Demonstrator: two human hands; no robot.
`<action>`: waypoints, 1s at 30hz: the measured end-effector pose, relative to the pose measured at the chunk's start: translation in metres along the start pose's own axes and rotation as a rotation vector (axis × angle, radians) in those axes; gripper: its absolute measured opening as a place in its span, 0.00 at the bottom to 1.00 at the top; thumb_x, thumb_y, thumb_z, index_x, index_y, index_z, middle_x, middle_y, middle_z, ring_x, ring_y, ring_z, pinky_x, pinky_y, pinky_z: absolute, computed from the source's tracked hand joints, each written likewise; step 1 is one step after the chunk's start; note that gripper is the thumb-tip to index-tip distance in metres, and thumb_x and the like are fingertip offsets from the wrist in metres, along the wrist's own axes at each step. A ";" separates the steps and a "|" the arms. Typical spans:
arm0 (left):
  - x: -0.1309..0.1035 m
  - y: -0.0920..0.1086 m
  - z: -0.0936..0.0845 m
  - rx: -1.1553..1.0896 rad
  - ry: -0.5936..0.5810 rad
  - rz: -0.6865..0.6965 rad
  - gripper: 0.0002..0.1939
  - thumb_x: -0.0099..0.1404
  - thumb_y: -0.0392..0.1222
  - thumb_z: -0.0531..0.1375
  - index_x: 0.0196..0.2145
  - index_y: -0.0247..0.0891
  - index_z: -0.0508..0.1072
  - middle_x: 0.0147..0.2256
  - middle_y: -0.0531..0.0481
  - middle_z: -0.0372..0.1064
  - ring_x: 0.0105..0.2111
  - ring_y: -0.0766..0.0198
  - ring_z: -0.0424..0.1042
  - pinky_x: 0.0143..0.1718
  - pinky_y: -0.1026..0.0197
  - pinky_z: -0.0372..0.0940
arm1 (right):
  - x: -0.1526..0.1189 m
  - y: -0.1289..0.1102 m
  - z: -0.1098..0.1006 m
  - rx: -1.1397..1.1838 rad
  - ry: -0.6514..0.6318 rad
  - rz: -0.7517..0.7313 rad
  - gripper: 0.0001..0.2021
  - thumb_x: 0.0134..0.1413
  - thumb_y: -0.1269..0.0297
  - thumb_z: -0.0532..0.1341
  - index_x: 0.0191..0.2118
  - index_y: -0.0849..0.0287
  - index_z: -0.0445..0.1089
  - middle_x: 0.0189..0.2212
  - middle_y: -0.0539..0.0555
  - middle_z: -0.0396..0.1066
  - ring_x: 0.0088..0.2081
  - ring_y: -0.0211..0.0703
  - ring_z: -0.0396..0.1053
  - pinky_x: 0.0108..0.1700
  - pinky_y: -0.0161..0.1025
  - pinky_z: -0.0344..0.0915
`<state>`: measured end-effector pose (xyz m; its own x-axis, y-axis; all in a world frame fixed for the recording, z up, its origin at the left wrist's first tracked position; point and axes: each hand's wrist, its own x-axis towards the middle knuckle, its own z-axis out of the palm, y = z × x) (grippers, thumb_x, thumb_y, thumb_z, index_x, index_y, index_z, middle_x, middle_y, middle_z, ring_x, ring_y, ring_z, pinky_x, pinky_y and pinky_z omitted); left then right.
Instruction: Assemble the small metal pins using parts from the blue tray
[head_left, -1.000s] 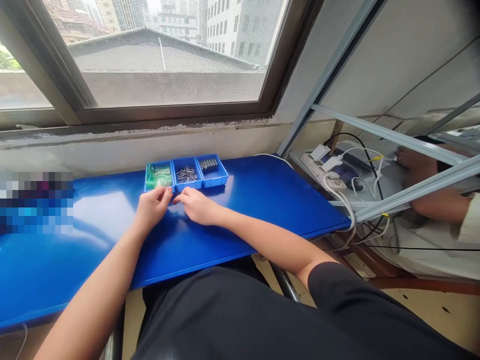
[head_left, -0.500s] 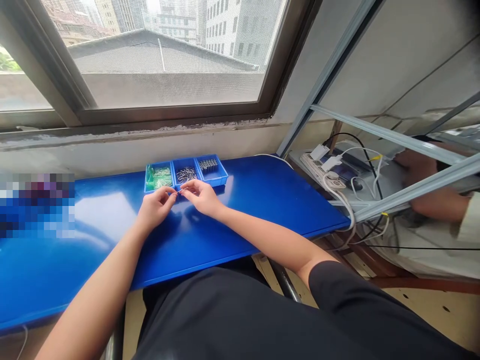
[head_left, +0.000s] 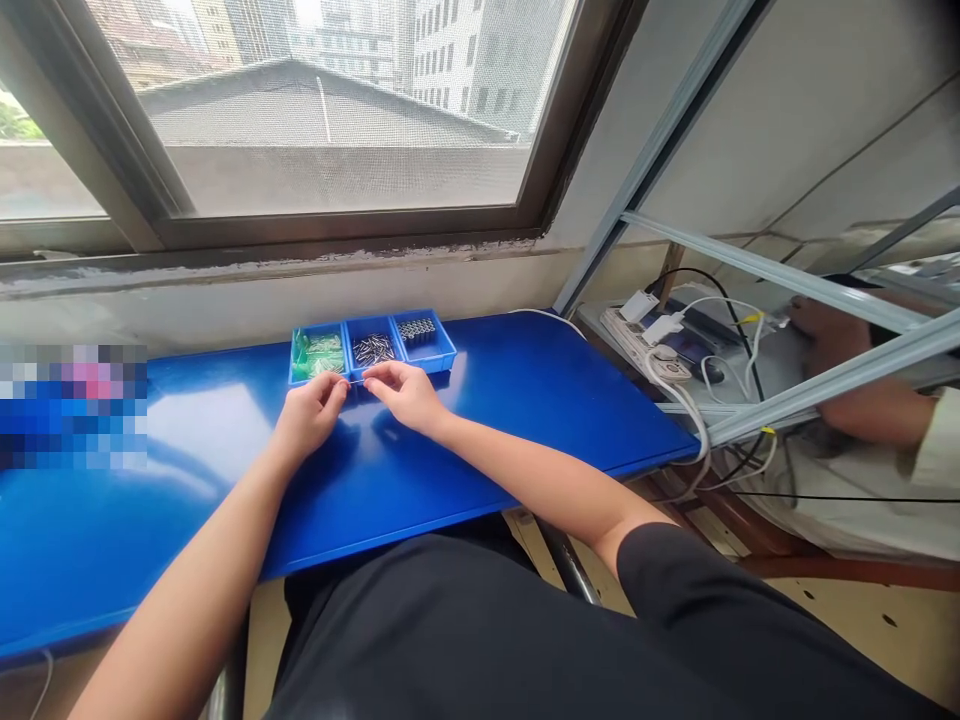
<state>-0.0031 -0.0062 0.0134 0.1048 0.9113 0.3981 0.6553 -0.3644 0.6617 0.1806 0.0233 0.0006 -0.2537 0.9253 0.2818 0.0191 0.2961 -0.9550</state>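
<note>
My left hand (head_left: 311,412) and my right hand (head_left: 409,396) meet just in front of a blue three-part bin (head_left: 429,374). Thumb and forefinger are pinched together on each hand. A thin, pale, stick-like piece (head_left: 356,382) spans the short gap between the fingertips; it is too small to name. Thin, pale green-tinted pieces (head_left: 324,352) and green plastic fill the left compartment. In the middle one lie loose small metal pins (head_left: 373,349). Small dark cylinders with shiny ends (head_left: 416,330) stand in rows at the back of the right one.
The blue tabletop (head_left: 525,410) runs beneath a window. At its left end some things are blurred out. A metal frame (head_left: 772,262) stands to the right, with a power strip (head_left: 645,340) and cables behind it. Another person's arm (head_left: 862,400) is beyond the frame.
My fingertips have moved slightly apart, and more of the thin piece shows between them. The bin and its contents look the same.
</note>
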 end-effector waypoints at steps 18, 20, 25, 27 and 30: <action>-0.001 -0.002 0.001 -0.085 -0.010 0.002 0.12 0.67 0.50 0.56 0.37 0.39 0.72 0.19 0.57 0.61 0.18 0.69 0.58 0.23 0.65 0.55 | 0.001 0.001 0.000 0.021 0.015 0.014 0.08 0.55 0.64 0.64 0.40 0.61 0.75 0.38 0.56 0.78 0.40 0.42 0.76 0.46 0.43 0.72; -0.002 0.000 0.001 -0.088 0.005 0.012 0.12 0.66 0.49 0.58 0.41 0.39 0.72 0.18 0.59 0.58 0.18 0.70 0.56 0.23 0.66 0.55 | 0.001 0.001 0.000 0.018 0.013 0.013 0.08 0.55 0.64 0.64 0.39 0.61 0.75 0.38 0.56 0.78 0.40 0.42 0.76 0.46 0.43 0.72; -0.002 0.001 0.002 -0.111 0.010 0.024 0.13 0.65 0.48 0.59 0.45 0.40 0.71 0.19 0.60 0.57 0.19 0.70 0.56 0.24 0.66 0.55 | 0.000 0.000 -0.001 0.010 0.008 0.016 0.09 0.55 0.64 0.64 0.40 0.61 0.75 0.38 0.56 0.78 0.40 0.42 0.76 0.47 0.43 0.72; -0.001 0.000 0.002 -0.110 0.011 0.033 0.12 0.65 0.47 0.59 0.44 0.40 0.72 0.19 0.60 0.57 0.19 0.70 0.55 0.24 0.66 0.55 | 0.000 -0.001 -0.001 0.008 0.007 0.018 0.09 0.55 0.64 0.64 0.40 0.61 0.76 0.38 0.56 0.78 0.40 0.42 0.76 0.47 0.43 0.72; -0.001 -0.002 0.002 -0.088 0.017 0.048 0.10 0.66 0.47 0.59 0.40 0.39 0.74 0.19 0.59 0.57 0.19 0.71 0.55 0.24 0.66 0.55 | 0.000 -0.001 -0.001 -0.003 0.005 0.014 0.08 0.55 0.64 0.64 0.40 0.61 0.76 0.38 0.56 0.78 0.40 0.43 0.76 0.47 0.44 0.72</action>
<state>-0.0034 -0.0058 0.0103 0.1214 0.8891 0.4412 0.5816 -0.4240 0.6943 0.1813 0.0229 0.0021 -0.2483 0.9306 0.2690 0.0257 0.2839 -0.9585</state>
